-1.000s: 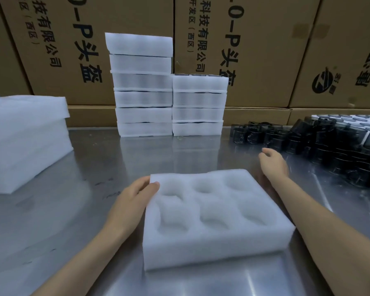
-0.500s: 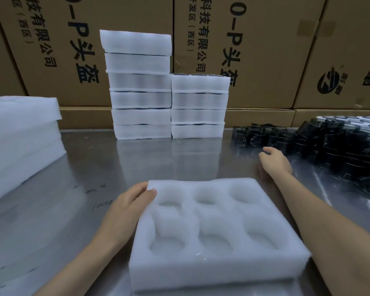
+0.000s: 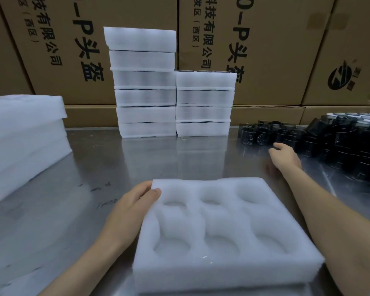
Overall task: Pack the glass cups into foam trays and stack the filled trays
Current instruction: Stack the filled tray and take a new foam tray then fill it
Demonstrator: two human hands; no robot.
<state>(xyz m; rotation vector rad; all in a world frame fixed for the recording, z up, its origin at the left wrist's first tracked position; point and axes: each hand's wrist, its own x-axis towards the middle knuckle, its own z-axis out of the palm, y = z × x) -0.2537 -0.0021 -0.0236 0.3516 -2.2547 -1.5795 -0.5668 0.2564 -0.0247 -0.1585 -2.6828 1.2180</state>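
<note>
A white foam tray [image 3: 226, 268] with several empty round pockets lies on the steel table in front of me. My left hand [image 3: 130, 208] grips its far left corner, thumb on top. My right hand [image 3: 285, 155] hovers over the table beyond the tray's far right corner, fingers loosely apart, holding nothing, a short way from a cluster of dark glass cups [image 3: 320, 142] at the right. Two stacks of filled foam trays stand at the back: a taller stack [image 3: 143, 82] and a shorter stack [image 3: 204, 103] beside it.
A pile of foam sheets [image 3: 24, 144] sits at the left edge of the steel table [image 3: 73, 221]. Cardboard boxes [image 3: 265, 50] wall off the back. Another tray with cups [image 3: 355, 116] shows at the far right.
The foam tray has slid closer to me with my left hand on its corner. My right hand has stayed near the cups, reaching slightly further toward them.
</note>
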